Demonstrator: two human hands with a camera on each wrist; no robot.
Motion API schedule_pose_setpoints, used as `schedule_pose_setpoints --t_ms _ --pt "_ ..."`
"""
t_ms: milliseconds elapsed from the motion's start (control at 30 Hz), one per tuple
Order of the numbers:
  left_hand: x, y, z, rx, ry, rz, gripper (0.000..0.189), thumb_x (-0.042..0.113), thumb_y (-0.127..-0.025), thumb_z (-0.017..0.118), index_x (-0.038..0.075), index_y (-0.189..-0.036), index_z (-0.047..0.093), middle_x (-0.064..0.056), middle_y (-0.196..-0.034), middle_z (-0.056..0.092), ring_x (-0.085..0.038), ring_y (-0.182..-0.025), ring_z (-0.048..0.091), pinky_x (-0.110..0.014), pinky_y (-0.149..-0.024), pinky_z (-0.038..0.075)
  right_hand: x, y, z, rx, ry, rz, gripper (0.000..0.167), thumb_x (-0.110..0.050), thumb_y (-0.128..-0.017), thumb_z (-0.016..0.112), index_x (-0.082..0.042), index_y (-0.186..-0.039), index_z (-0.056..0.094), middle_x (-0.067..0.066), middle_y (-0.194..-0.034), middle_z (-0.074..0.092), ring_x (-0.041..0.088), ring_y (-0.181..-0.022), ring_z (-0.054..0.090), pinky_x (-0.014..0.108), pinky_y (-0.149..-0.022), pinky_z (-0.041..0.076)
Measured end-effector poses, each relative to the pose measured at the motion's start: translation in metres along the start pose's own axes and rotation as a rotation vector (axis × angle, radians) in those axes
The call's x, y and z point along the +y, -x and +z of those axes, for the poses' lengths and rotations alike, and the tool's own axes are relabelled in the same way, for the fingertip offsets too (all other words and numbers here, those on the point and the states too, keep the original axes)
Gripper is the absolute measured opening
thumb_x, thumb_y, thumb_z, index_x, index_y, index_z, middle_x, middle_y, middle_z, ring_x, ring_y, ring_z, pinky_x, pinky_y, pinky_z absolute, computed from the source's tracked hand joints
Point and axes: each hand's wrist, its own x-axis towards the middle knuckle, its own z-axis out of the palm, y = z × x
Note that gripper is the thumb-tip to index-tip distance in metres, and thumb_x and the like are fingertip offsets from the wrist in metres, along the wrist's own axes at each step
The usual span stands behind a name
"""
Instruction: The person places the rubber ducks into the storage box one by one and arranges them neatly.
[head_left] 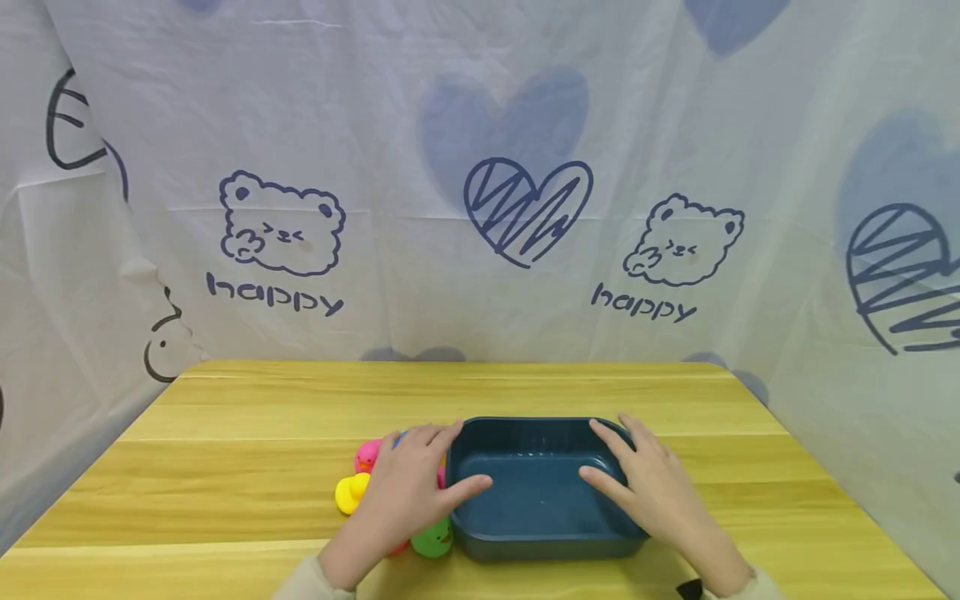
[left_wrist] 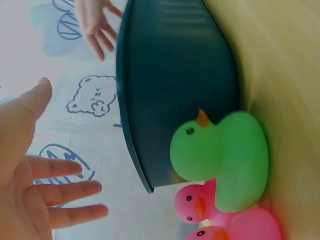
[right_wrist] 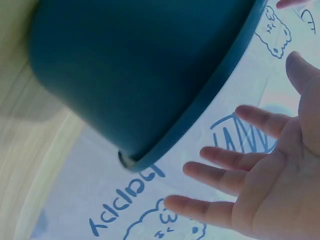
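Observation:
A dark teal rectangular basin (head_left: 543,546) stands on the wooden table in the head view, with nothing visible inside it. My left hand (head_left: 412,475) hovers over its left rim and the rubber ducks there, fingers spread. On the other side my right hand (head_left: 652,483) is held above the right rim, fingers spread too. Both wrist views show the hands apart from the basin wall. A green duck (left_wrist: 225,155) sits against the basin's left side, with pink ducks (left_wrist: 257,225) close by. A yellow duck (head_left: 349,495) lies left of my left hand, which partly hides the group.
The wooden table (head_left: 247,467) reaches back to a pale curtain (head_left: 390,167) printed with bears and hearts. Another pink duck (head_left: 367,455) is at the back of the group. Near my right wrist is a small black object (head_left: 689,589), too cut off to identify.

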Motion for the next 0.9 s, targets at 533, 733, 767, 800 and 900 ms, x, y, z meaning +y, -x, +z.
schedule_pose_setpoints --t_ms 533,733,767,800,900 --pt "-0.008 0.006 0.002 0.012 0.258 0.017 0.064 0.061 -0.078 0.053 0.010 -0.117 0.059 -0.002 -0.110 0.060 -0.020 -0.102 0.053 -0.045 -0.087 0.039 0.029 0.014 -0.003 -0.023 -0.151 0.006 0.057 -0.043 -0.085 0.055 -0.007 -0.129 0.048 0.029 -0.128 0.037 0.046 -0.108 0.044 0.057 -0.080 0.040" --pt "-0.014 0.010 -0.001 -0.061 0.446 -0.019 0.058 0.055 -0.079 0.056 0.012 -0.118 0.057 0.000 -0.113 0.059 -0.017 -0.106 0.052 -0.040 -0.084 0.045 0.041 0.016 -0.003 -0.010 -0.215 -0.044 0.045 -0.026 -0.085 0.060 -0.003 -0.123 0.053 0.023 -0.118 0.045 0.038 -0.101 0.049 0.050 -0.078 0.043" --pt "-0.015 0.011 -0.002 -0.069 0.479 -0.024 0.056 0.053 -0.080 0.057 0.012 -0.118 0.057 0.000 -0.113 0.059 -0.016 -0.105 0.052 -0.039 -0.083 0.045 0.044 0.016 -0.003 -0.007 -0.217 -0.059 0.043 -0.024 -0.085 0.060 -0.003 -0.122 0.053 0.021 -0.115 0.047 0.036 -0.098 0.051 0.049 -0.077 0.044" --pt "-0.016 0.012 -0.003 -0.072 0.506 -0.026 0.054 0.051 -0.080 0.058 0.012 -0.118 0.057 0.001 -0.112 0.059 -0.015 -0.105 0.052 -0.039 -0.084 0.045 0.046 0.016 -0.003 -0.004 -0.219 -0.072 0.041 -0.022 -0.085 0.061 -0.002 -0.121 0.054 0.019 -0.112 0.048 0.034 -0.095 0.051 0.047 -0.075 0.044" --pt "-0.018 0.013 -0.004 -0.068 0.554 -0.020 0.048 0.045 -0.081 0.060 0.012 -0.117 0.058 0.002 -0.110 0.060 -0.014 -0.102 0.053 -0.037 -0.082 0.046 0.054 0.018 -0.002 0.009 -0.217 -0.091 0.040 -0.020 -0.085 0.061 -0.001 -0.119 0.055 0.014 -0.107 0.051 0.030 -0.091 0.053 0.044 -0.073 0.045"
